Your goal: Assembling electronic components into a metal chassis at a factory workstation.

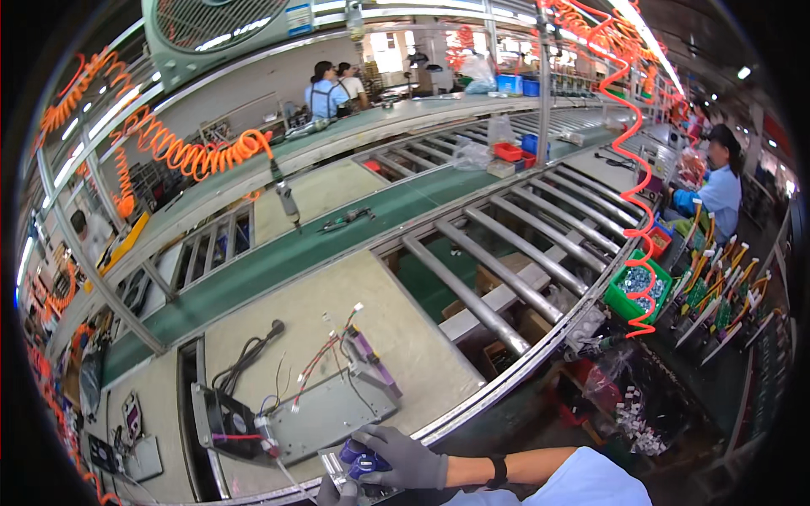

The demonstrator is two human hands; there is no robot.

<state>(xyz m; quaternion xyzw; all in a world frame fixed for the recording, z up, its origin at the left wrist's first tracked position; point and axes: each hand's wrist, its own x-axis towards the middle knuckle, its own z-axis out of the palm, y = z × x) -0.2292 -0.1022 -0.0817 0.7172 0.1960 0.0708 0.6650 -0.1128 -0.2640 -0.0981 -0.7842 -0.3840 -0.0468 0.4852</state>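
Note:
Low in the head view, both my hands wear grey gloves and come together around a small electronic part. Dark blue rounded pieces [363, 461] and a silver metal piece [334, 469] show on it; its exact kind I cannot make out. My right hand [400, 458] has its fingers closed over the blue pieces. My left hand [337, 492] shows only in part at the lower edge, closed against the silver side. Just beyond them, a grey metal housing [333, 413] with a black fan [228, 422] and loose wires [316, 371] rests on a pale board [422, 337].
A black power cord [249, 358] lies behind the housing. Metal rollers [481, 278] run off to the right, beside a green bin [639, 291] of small parts. A screwdriver [287, 198] hangs from an orange coiled hose [198, 156]. A person [717, 198] sits at the far right.

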